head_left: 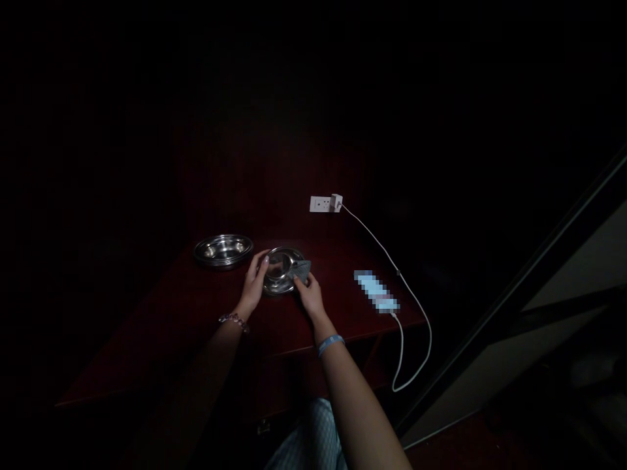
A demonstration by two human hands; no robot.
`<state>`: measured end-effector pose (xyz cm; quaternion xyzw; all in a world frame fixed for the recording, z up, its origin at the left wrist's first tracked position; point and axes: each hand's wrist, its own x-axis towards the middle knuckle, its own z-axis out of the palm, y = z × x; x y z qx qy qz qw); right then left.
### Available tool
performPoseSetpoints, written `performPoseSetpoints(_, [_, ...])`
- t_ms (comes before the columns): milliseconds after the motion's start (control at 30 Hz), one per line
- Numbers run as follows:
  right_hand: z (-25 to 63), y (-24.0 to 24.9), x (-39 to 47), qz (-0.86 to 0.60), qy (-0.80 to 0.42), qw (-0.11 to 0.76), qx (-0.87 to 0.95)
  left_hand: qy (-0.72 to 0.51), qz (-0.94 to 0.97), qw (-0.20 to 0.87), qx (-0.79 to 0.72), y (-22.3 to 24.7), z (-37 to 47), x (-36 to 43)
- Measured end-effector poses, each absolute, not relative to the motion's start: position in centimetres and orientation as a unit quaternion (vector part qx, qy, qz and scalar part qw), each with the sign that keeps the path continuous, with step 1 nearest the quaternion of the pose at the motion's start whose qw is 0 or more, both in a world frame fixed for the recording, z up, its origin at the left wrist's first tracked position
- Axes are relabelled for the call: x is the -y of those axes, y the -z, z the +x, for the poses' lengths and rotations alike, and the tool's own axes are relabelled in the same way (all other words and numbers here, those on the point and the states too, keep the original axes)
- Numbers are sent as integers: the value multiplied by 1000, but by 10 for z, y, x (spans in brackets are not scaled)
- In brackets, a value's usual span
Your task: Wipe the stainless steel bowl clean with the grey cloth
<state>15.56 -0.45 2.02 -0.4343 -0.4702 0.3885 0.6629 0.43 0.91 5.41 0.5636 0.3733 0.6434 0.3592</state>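
A shiny metal bowl (279, 264) is tilted up toward me above the dark red tabletop. My left hand (253, 281) grips its left rim, thumb on the near side and fingers behind. A grey cloth (300, 269) lies against the bowl's right inner side, pinched in my right hand (309, 292). Whether the bowl's underside touches the table is hidden. To the left, a stack of similar metal bowls (223, 250) rests on the table.
The dark red table (196, 333) has its front edge close to me. A phone (376, 292) with a blurred bright screen lies at the right, its white cable (386, 251) looping past the table edge up to a charger (336, 202) in a wall socket (319, 204).
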Motion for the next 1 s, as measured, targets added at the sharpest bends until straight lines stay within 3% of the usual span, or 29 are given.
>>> performPoseSetpoints(600, [155, -39, 18, -415, -494, 618, 450, -665, 415, 525, -331, -49, 5, -24])
performPoseSetpoints(1000, [158, -28, 10, -466, -336, 661, 483, -634, 452, 528, -340, -46, 5, -24])
